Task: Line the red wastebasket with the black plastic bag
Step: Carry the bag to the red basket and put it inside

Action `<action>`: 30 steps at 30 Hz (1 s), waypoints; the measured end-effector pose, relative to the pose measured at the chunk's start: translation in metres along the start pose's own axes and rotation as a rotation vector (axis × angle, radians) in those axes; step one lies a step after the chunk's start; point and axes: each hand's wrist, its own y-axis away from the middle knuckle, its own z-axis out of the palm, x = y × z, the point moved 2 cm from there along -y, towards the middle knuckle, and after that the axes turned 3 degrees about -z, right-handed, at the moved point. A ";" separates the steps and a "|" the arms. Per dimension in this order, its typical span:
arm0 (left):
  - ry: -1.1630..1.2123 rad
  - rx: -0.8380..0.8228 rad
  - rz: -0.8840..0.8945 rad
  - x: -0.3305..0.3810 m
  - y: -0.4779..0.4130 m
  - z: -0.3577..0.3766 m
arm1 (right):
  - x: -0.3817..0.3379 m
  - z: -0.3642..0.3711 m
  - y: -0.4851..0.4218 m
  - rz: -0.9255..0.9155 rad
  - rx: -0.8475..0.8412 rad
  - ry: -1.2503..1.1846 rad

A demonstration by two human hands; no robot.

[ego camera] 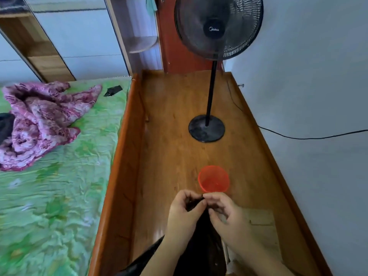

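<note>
While both hands pinch black bag (201, 236), red wastebasket (214, 179) unlined.

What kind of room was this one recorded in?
Most likely a home bedroom: a bed with a green sheet and a crumpled pink blanket, a black pedestal fan on the wooden floor, and a wardrobe behind.

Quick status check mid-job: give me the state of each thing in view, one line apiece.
red wastebasket: upright on the wooden floor, empty, unlined.
black plastic bag: top edge pinched between both hands, not opened, hanging below them.
left hand: fingers closed on the bag.
right hand: fingers closed on the bag.
standing fan: upright behind the wastebasket; running or not, cannot tell.
pink blanket: crumpled on the bed.
</note>
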 end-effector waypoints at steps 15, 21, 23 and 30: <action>-0.019 -0.139 0.019 0.069 -0.201 -0.036 | -0.018 0.012 -0.198 0.077 0.086 0.107; -0.007 -0.151 -0.008 0.073 -0.222 -0.040 | -0.024 0.014 -0.223 0.021 0.117 0.182; -0.005 -0.168 -0.004 0.074 -0.228 -0.042 | -0.025 0.015 -0.228 0.003 0.128 0.201; 0.047 -0.226 -0.019 0.079 -0.246 -0.039 | -0.022 0.017 -0.249 -0.038 0.140 0.249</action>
